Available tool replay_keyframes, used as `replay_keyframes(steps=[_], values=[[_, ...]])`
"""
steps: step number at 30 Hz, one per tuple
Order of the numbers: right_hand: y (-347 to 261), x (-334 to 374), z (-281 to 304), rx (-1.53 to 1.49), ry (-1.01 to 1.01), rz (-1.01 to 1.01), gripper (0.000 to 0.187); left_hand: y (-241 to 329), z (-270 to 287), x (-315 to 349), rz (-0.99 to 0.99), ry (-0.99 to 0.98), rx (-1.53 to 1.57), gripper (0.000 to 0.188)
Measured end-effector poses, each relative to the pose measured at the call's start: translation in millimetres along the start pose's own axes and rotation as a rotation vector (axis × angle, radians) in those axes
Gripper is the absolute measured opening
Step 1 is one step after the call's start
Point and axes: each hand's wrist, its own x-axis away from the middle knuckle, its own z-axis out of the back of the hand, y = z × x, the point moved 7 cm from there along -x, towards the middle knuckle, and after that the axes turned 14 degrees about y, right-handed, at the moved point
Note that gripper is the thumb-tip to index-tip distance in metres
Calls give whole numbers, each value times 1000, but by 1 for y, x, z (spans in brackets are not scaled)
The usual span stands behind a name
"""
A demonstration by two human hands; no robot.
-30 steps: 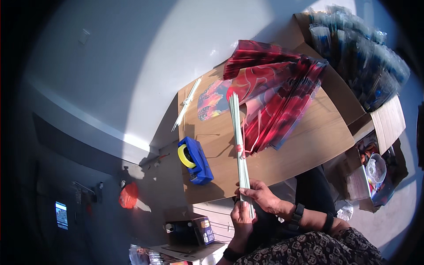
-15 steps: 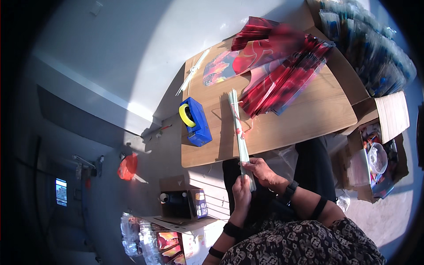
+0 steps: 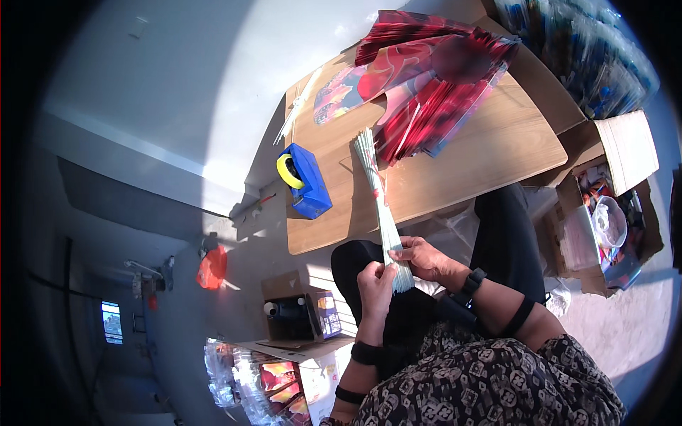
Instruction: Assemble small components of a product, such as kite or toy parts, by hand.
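Observation:
A bundle of thin pale sticks [image 3: 384, 224], tied with red string [image 3: 376, 192] near its middle, slants from the tabletop toward me. Its far tips rest on or just above the wood, and its near end is fanned out past the table's edge. My left hand [image 3: 374, 290] pinches the left side of that near end. On the right side, my right hand [image 3: 420, 258] grips the sticks between thumb and fingers. Beyond the bundle lie stacks of red pleated printed sheets [image 3: 440, 106], close to the far tips.
A blue tape dispenser [image 3: 307, 186] with a yellow roll stands on the wooden table [image 3: 483, 163], left of the bundle. More white sticks [image 3: 297, 106] lie at the far left edge. Open cardboard boxes [image 3: 625, 153] stand at right; another box [image 3: 302, 309] sits on the floor at left.
The near end of the bundle has spread wider, and my left hand has moved up and left along it. The whole view has shifted slightly.

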Motion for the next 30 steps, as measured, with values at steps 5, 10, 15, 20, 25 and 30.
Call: replay_keyframes(steps=[5, 10, 15, 20, 25, 30], values=[[3, 4, -2, 28, 51, -1, 22, -13, -2, 1, 226, -79, 25, 21], [8, 3, -1, -74, 20, -58, 24, -16, -3, 0, 382, -132, 246, 15], [6, 4, 3, -47, 20, -56, 22, -12, -7, 1, 406, -186, 180, 17], [16, 2, 1, 157, 86, 22, 18, -23, 7, -4, 130, -98, -118, 14], [14, 0, 7, 308, 100, 147, 19, -17, -1, 1, 189, -134, -121, 13], [10, 3, 4, 305, 71, 90, 16, -17, -3, 5, 326, -163, -29, 14]])
